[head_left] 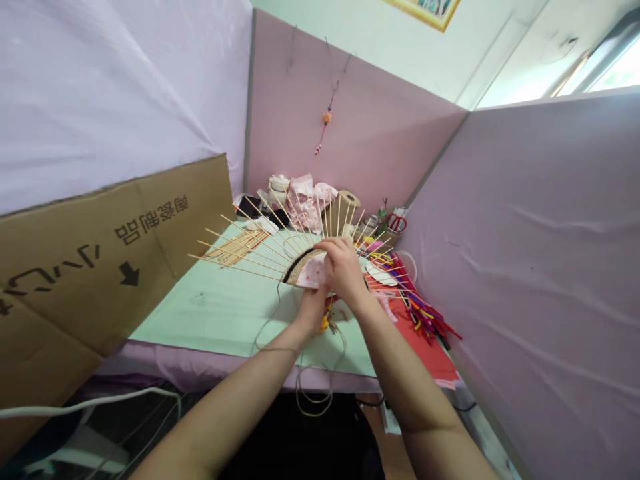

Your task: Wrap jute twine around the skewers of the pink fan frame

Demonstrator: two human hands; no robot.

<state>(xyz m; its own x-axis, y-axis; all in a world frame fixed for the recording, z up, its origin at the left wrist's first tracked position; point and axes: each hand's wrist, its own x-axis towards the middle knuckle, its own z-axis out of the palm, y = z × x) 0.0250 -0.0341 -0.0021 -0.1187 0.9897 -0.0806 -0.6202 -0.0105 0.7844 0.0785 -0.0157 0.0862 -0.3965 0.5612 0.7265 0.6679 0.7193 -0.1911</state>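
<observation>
A half-round fan (299, 266) of thin wooden sticks spreads out above the table, its woven band and black strip curving round a pink-and-white patterned centre. Beneath its lower middle, my left hand (313, 308) is closed on the fan's base. My right hand (345, 267) lies over the front of the fan, fingers bent against the woven band. Both palms hide part of the base. A loose twine (315, 402) runs from the fan's left corner and loops down past the table edge. Something orange-yellow (325, 323) hangs just below my hands.
Loose sticks (235, 248) lie at the left on the pale green tabletop (200, 310). Colourful pipe cleaners (425, 313) and a red sheet (425, 350) are at the right. Behind stand a twine roll (349, 200), pink cloth (305, 213) and scissors (397, 221). Cardboard (150, 247) borders the left.
</observation>
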